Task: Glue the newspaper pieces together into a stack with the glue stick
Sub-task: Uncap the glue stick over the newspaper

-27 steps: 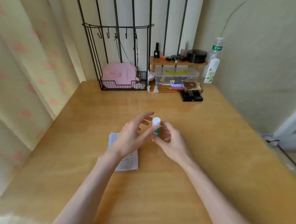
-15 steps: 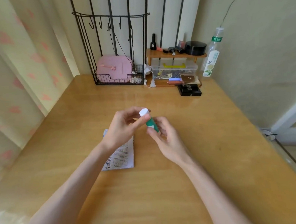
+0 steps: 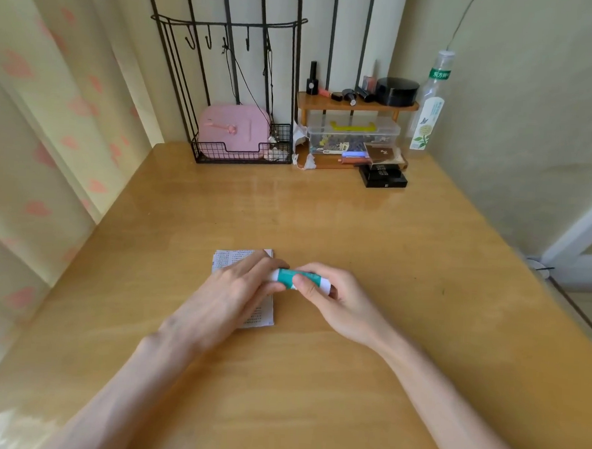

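- Both hands meet on the glue stick (image 3: 300, 277), which is held level just above the table. The right hand (image 3: 338, 298) pinches the green barrel. The left hand (image 3: 233, 289) wraps the 9 o'clock end; the cap is hidden, presumably inside those fingers.
- Step judged: uncapping. Hold the barrel firm and pull the cap straight along the axis toward 9 o'clock, without bending it off.
- The newspaper pieces (image 3: 260, 317) lie flat under the left hand, at 8 o'clock of the stick. Avoid dragging them.
- Surface: glossy wooden table (image 3: 348, 381), likely slippery for loose paper.
- Room: wire rack (image 3: 243, 154) at 11 o'clock, small shelf (image 3: 355, 104) at 12, bottle (image 3: 429, 104) at 1, curtain (image 3: 53, 125) at 9.
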